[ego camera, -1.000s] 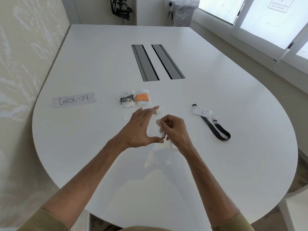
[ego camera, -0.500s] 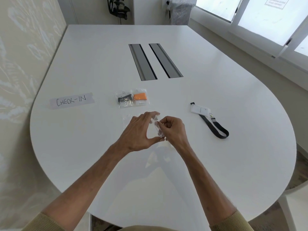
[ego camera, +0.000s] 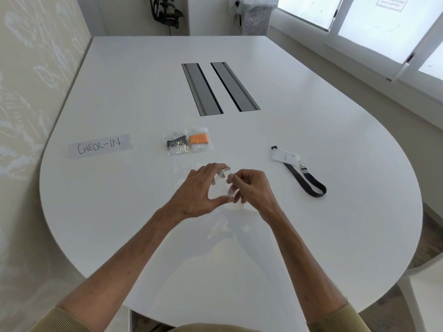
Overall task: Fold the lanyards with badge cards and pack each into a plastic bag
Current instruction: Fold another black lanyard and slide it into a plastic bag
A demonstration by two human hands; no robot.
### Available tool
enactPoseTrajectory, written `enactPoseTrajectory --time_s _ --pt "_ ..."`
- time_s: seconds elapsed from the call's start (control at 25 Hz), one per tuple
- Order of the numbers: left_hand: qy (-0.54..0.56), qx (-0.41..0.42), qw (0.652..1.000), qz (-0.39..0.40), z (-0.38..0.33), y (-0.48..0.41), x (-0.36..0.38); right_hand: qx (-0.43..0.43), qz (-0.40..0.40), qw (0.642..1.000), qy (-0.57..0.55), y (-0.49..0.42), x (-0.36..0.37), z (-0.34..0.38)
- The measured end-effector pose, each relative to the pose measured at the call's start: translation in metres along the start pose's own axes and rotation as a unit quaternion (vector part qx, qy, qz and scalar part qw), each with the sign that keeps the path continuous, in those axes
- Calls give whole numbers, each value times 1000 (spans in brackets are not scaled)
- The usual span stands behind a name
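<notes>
White and rounded at the near end, the bench (ego camera: pixel 119 97) fills a pale room. Windows (ego camera: pixel 383 25) run along the right, a patterned wall stands on the left, and a dark chair (ego camera: pixel 167 10) and a lined bin (ego camera: pixel 254 15) sit beyond the far edge. Two grey slot covers (ego camera: pixel 202 89) lie side by side down the middle. A strip of tape (ego camera: pixel 99 146) lettered CHECK-IN lies toward the left.

Right of the tape, two small packed bags touch each other. The black-filled bag (ego camera: pixel 177 143) holds a folded black lanyard. The orange-filled bag (ego camera: pixel 199 140) holds an orange one with something white below it (glare blurs what).

Nearer, both hands meet on a clear plastic bag (ego camera: pixel 226 185). The left hand (ego camera: pixel 196 190) pinches it between thumb and fingertips, and the right hand (ego camera: pixel 254 188) grips its other edge with curled fingers. The bag is crumpled and almost lost against the white, so I cannot tell whether its mouth is open.

Another flat bag (ego camera: pixel 181 174) lies on the bench, partly hidden behind the left hand. Well to the right, a loose black lanyard (ego camera: pixel 309 183) lies unfolded, clipped to a white badge card (ego camera: pixel 285 156).
</notes>
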State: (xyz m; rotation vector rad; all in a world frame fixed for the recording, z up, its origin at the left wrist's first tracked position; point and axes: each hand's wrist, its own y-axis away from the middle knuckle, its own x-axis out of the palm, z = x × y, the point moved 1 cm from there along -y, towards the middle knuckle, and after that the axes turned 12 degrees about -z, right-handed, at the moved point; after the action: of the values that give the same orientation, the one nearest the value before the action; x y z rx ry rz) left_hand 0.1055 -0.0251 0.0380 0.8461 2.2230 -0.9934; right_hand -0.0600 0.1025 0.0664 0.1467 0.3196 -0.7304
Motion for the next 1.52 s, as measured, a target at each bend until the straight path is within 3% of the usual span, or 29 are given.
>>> enactPoseTrajectory --time_s 0.16,0.32,0.44,0.6,1.04,1.24,1.52 --pt "7 -36 999 16 -1 -1 6 42 -102 993 30 -9 -23 -10" --pt "14 -28 996 81 -15 0 25 50 -214 955 198 -18 -56 -27" --pt "9 -15 994 110 -26 2 40 79 -171 941 280 -16 -65 -42" --pt "1 1 990 138 -30 10 54 120 -102 952 263 -15 -61 -57" --pt "-43 0 985 170 -29 10 70 146 -98 954 241 -28 -50 -64" --pt "-22 -14 986 162 -22 16 69 210 -64 964 150 -36 -56 -67" --pt "0 -24 988 151 -21 23 64 220 -20 972 79 -40 -62 -56"
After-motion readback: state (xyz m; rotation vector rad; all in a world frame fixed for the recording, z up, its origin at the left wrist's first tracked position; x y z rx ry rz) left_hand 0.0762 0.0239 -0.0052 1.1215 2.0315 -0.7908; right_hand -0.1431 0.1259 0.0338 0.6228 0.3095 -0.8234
